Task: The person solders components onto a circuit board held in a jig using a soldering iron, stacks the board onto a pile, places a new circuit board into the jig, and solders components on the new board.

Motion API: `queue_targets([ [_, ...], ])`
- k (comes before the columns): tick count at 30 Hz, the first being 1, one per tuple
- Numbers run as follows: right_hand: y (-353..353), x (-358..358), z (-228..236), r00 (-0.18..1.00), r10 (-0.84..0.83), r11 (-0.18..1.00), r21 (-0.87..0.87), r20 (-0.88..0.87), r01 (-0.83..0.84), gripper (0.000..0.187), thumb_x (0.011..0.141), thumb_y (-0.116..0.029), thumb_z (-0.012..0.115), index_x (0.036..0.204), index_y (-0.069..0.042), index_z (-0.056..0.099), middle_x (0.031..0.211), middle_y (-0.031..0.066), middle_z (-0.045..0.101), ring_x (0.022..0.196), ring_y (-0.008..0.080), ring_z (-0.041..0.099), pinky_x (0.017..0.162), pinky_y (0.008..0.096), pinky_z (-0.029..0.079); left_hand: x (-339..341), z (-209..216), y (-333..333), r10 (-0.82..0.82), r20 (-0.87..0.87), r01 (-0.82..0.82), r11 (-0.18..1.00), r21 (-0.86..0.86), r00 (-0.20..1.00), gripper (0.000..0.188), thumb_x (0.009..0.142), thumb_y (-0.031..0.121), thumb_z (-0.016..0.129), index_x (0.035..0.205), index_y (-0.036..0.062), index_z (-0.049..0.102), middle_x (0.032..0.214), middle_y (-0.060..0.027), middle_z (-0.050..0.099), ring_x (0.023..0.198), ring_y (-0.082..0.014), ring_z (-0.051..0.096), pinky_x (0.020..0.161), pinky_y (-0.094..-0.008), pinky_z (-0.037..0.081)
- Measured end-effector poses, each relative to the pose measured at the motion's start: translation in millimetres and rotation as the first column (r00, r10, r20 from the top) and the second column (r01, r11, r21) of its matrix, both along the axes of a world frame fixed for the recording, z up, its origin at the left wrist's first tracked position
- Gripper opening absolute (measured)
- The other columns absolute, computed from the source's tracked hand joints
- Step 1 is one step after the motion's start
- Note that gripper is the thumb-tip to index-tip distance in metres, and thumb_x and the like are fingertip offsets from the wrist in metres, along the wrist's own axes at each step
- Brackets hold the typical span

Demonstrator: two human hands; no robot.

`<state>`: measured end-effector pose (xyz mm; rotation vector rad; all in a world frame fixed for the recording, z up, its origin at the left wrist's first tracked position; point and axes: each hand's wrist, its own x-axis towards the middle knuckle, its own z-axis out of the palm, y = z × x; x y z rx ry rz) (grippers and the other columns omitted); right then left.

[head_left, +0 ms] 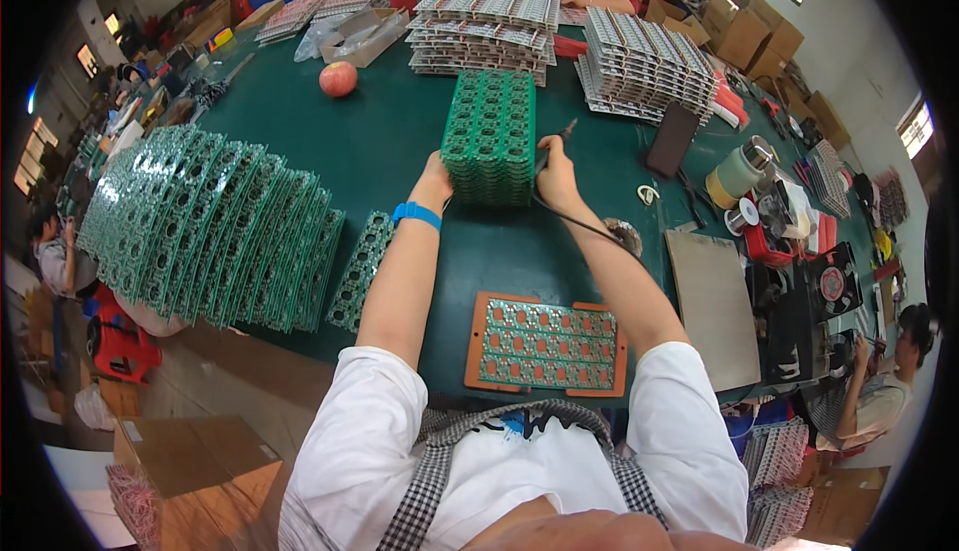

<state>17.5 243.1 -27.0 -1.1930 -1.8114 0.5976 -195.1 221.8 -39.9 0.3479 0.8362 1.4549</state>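
Note:
A tall stack of green circuit boards point(488, 136) stands between my two hands at the middle of the table. My left hand point(434, 181) grips its left side, most fingers hidden behind the boards; a blue wristband circles that wrist. On the opposite side, my right hand point(557, 173) presses against the stack. It also has a thin dark pen-like tool, apparently a soldering iron point(569, 129), with a black cable trailing along my forearm. Between my forearms, near the front edge, an orange-brown fixture point(479, 341) bears a green board panel point(547, 347).
Many green boards lean in a row point(210, 221) at the left, with a loose panel point(362, 269) beside them. White board stacks point(484, 26) and an apple point(338, 78) lie farther back. At right are a phone point(672, 139), flask point(739, 173), solder spool point(741, 216) and grey plate point(711, 306).

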Motion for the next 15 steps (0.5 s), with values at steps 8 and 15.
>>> queue_targets([
  [8,-18.5,84.9,10.9,0.999,0.026,0.998,-0.060,0.041,-0.023,0.026,0.086,-0.011,0.061,0.107,-0.007,0.045,0.093,0.0256,0.061,0.091,0.0395,0.062,0.076,0.0376,0.047,84.8,2.1,1.4,-0.106,-0.179,0.107,0.994,-0.001,0.978,0.058,0.098,0.047,0.039,0.119,-0.0042,0.054,0.115,-0.0147,0.060,0.103,-0.0280,0.058,0.084,-0.0406,0.048],
  [15,-31.1,84.4,19.7,0.945,-0.075,0.996,0.071,0.318,0.055,0.033,0.077,0.006,0.051,0.106,-0.010,0.045,0.085,0.0278,0.061,0.084,0.0459,0.061,0.070,0.0465,0.046,60.3,-7.8,-29.7,0.176,-0.571,-0.138,0.984,0.109,0.802,0.059,0.099,0.048,0.034,0.128,-0.0008,0.048,0.125,-0.0140,0.053,0.110,-0.0258,0.051,0.089,-0.0350,0.041],
])
